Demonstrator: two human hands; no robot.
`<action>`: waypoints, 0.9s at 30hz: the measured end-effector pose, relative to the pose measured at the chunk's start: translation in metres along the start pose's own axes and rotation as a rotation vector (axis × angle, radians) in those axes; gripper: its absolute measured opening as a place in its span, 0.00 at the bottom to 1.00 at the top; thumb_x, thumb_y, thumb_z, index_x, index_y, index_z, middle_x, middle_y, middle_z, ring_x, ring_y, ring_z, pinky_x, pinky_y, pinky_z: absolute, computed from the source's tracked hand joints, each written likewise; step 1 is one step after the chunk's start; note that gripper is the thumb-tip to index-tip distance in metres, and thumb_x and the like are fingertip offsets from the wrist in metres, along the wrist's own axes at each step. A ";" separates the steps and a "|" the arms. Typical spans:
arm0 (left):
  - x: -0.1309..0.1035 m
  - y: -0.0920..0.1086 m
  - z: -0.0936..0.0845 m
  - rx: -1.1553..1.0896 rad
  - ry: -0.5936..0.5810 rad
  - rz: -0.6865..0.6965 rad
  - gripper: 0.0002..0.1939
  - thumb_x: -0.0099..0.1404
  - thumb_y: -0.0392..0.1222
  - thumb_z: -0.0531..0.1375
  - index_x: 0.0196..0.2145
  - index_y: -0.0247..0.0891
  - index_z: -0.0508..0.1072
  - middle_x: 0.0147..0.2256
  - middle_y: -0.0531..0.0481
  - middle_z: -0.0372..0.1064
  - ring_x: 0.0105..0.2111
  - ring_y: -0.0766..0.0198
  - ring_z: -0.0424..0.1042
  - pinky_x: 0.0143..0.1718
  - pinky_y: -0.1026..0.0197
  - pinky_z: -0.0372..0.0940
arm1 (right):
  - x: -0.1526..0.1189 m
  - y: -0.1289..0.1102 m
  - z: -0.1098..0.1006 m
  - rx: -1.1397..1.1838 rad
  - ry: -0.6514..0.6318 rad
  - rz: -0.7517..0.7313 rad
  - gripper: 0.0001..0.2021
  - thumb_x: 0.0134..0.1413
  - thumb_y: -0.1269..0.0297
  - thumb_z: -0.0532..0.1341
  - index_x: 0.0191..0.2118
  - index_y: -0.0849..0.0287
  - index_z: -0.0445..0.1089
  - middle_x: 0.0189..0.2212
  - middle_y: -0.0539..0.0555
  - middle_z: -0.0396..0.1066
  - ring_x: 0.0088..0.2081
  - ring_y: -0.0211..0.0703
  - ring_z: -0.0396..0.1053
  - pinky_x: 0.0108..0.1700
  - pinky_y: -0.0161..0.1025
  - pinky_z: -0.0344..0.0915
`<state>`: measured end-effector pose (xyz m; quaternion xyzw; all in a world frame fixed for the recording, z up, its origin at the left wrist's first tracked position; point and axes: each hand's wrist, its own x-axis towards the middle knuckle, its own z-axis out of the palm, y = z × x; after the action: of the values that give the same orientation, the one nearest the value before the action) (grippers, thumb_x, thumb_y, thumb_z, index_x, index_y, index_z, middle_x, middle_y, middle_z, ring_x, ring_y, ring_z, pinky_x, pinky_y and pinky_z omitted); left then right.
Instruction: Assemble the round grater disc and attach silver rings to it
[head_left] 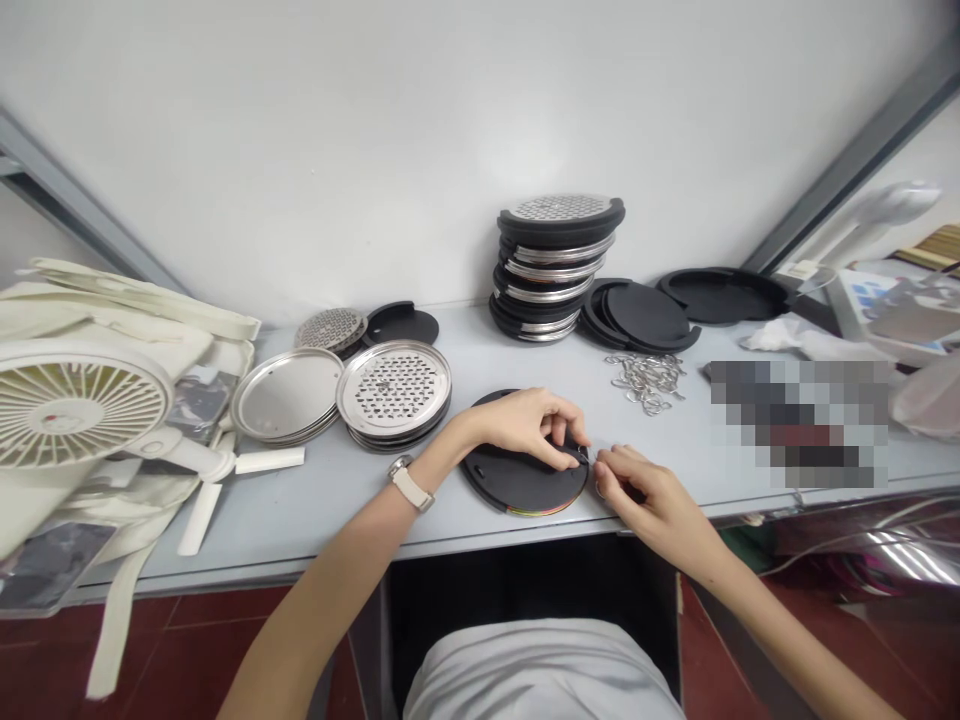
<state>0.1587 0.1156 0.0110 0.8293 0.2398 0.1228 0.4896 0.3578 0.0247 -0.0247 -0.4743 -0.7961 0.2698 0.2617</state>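
A black round disc [517, 480] with a thin coloured strip along its front edge lies flat before me. My left hand [532, 425], with a watch on the wrist, rests over it, thumb and fingers curled in at the disc's right edge. A small metal wire clip [584, 455] shows between the two hands there. My right hand [637, 485] is closed in a pinch just right of the disc, by the clip. Its fingertips hide much of what they grip. Behind lies a pile of similar small wire clips [646, 382].
A tall stack of black holders and metal grater discs [555, 265] stands at the wall. Black discs [645, 315] lie to its right. Left are grater plates [394, 390], plain metal discs [289, 395], a white fan [71, 405] and cream bags [112, 310]. A blurred patch [799, 425] covers something right.
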 end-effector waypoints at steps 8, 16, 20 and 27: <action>-0.002 0.003 -0.001 0.116 0.031 0.010 0.15 0.49 0.43 0.65 0.35 0.34 0.73 0.26 0.55 0.64 0.25 0.73 0.62 0.27 0.68 0.56 | 0.000 -0.001 0.000 -0.033 0.005 -0.012 0.16 0.64 0.63 0.48 0.23 0.55 0.51 0.20 0.48 0.53 0.26 0.41 0.56 0.30 0.37 0.55; -0.003 0.005 -0.002 0.101 0.011 0.039 0.15 0.50 0.42 0.65 0.37 0.36 0.71 0.26 0.56 0.63 0.25 0.72 0.59 0.26 0.69 0.55 | 0.002 -0.002 0.000 -0.062 0.012 -0.033 0.16 0.64 0.63 0.46 0.23 0.55 0.52 0.20 0.48 0.55 0.27 0.42 0.57 0.31 0.38 0.55; -0.002 0.004 -0.002 0.056 0.010 0.018 0.15 0.50 0.42 0.65 0.36 0.36 0.72 0.26 0.55 0.63 0.25 0.72 0.59 0.27 0.68 0.54 | 0.002 -0.001 0.001 -0.058 0.008 -0.039 0.16 0.65 0.63 0.46 0.24 0.55 0.53 0.21 0.48 0.56 0.27 0.42 0.58 0.32 0.39 0.56; -0.001 0.000 -0.001 -0.015 0.009 0.013 0.16 0.50 0.44 0.66 0.36 0.34 0.73 0.26 0.54 0.63 0.26 0.72 0.61 0.27 0.67 0.55 | 0.001 -0.002 -0.001 -0.051 -0.002 -0.029 0.16 0.65 0.63 0.46 0.25 0.55 0.55 0.21 0.49 0.58 0.28 0.42 0.59 0.32 0.40 0.57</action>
<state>0.1576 0.1154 0.0113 0.8265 0.2357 0.1313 0.4941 0.3573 0.0251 -0.0226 -0.4691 -0.8096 0.2461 0.2527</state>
